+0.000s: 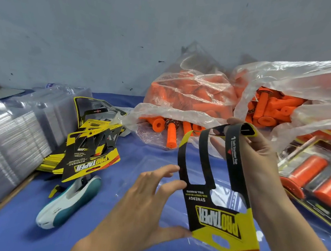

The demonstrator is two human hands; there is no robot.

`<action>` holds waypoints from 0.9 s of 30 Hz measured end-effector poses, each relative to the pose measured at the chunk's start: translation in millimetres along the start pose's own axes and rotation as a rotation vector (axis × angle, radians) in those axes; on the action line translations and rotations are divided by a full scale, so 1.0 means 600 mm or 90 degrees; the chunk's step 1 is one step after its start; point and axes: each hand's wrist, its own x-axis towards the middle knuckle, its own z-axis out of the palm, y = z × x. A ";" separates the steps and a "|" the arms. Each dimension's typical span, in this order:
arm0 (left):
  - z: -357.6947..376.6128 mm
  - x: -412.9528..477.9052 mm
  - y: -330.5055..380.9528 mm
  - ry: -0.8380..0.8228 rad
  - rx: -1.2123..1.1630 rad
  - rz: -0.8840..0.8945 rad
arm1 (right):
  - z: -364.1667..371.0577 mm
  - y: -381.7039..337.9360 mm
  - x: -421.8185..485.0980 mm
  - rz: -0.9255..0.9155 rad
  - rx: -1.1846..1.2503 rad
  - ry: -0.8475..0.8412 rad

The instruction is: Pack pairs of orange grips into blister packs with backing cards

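The left hand, fingers spread wide, touches the near left edge of the backing card above the blue table. The right hand pinches the card's far end. Farther off, orange grips spill from plastic bags.

Head-worn view, forward and down, near table

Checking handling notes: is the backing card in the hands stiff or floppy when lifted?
Probably fairly stiff: the card spans from right hand to left hand without sagging. Its thin strips look bendable, prone to creasing. Likely light: a pinch at the top carries it.
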 end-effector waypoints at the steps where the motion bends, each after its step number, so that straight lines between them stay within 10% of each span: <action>1: 0.002 0.002 0.005 0.019 -0.006 0.005 | 0.001 0.000 0.000 0.005 0.010 0.006; 20: 0.034 0.011 0.032 0.192 0.110 0.129 | 0.005 0.001 -0.001 0.016 0.052 0.008; 27: -0.019 0.019 0.004 0.279 -0.011 -0.027 | -0.022 0.013 0.016 -0.059 -0.050 0.023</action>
